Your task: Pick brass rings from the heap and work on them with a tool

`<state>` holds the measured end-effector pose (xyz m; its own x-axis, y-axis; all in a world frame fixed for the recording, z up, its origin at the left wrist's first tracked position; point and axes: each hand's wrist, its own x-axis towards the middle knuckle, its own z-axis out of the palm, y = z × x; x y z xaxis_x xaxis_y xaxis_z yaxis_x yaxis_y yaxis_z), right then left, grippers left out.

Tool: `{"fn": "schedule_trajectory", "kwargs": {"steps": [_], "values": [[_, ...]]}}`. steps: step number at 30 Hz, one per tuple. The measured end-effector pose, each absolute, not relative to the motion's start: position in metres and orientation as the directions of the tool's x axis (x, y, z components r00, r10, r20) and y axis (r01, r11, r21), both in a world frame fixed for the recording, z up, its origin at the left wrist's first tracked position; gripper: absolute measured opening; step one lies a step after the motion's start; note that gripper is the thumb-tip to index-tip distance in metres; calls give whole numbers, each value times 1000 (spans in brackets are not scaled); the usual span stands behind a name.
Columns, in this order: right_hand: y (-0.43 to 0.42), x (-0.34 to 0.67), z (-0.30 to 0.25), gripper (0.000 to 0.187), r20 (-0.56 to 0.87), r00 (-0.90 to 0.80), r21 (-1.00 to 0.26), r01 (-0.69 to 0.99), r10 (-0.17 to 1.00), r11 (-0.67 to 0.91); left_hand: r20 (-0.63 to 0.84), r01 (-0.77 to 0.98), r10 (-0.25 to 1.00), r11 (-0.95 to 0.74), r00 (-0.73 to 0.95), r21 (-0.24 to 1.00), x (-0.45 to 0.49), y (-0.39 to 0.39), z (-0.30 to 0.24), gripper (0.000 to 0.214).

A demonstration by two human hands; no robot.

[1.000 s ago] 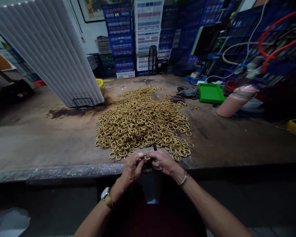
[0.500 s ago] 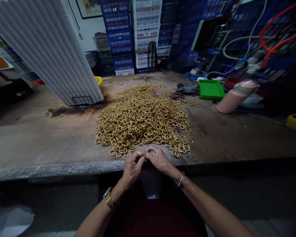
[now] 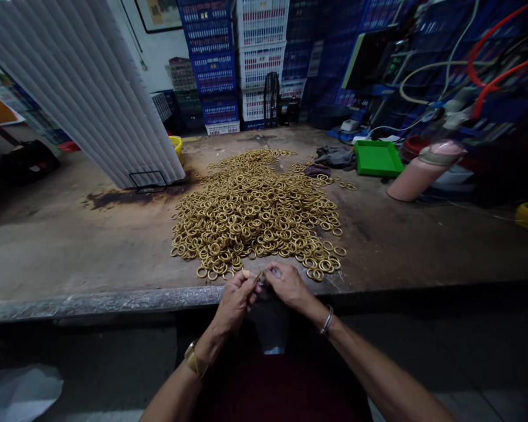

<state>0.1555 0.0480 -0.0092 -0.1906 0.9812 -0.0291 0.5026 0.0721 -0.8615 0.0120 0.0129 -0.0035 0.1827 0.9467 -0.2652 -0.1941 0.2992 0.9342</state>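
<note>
A broad pile of brass rings [image 3: 255,214] lies on the worn workbench [image 3: 70,258]. Both my hands meet at the bench's near edge, just below the pile. My left hand [image 3: 234,299] pinches a single brass ring [image 3: 259,276] with thumb and forefinger. My right hand [image 3: 287,285] is closed too, fingertips against the same ring; a small dark tool shaft seems to be in it, though I cannot make it out clearly. A watch sits on my left wrist, a bangle on my right.
A white pleated panel [image 3: 88,88] leans at the back left. A green tray [image 3: 376,158], a pink bottle [image 3: 422,170] on its side and a grey rag [image 3: 334,157] lie at the right. Stacked blue and white crates [image 3: 246,64] stand behind. Hoses hang at the far right.
My hands stayed together at the bench edge, shifting slightly and turning the ring between the fingertips. The dark tool tip seen above my right hand a second ago is hidden now.
</note>
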Motion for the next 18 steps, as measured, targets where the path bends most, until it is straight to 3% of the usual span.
{"fn": "schedule_trajectory", "kwargs": {"steps": [5, 9, 13, 18], "values": [[40, 157, -12, 14, 68, -417, -691, 635, 906, 344, -230, -148, 963, 250, 137, 957, 17, 15, -1, 32], [40, 157, -12, 18, 19, -438, -536, 754, 899, 379, -212, -142, 971, 226, 108, 964, 16, 12, -1, 32], [47, 160, -13, 24, 16, -350, -398, 857, 936, 327, -221, -214, 964, 250, 148, 944, 13, 6, 0, 27], [45, 195, -19, 25, 319, -263, -410, 828, 911, 383, -264, -506, 946, 324, 188, 800, 16, 3, 0, 28]]}}
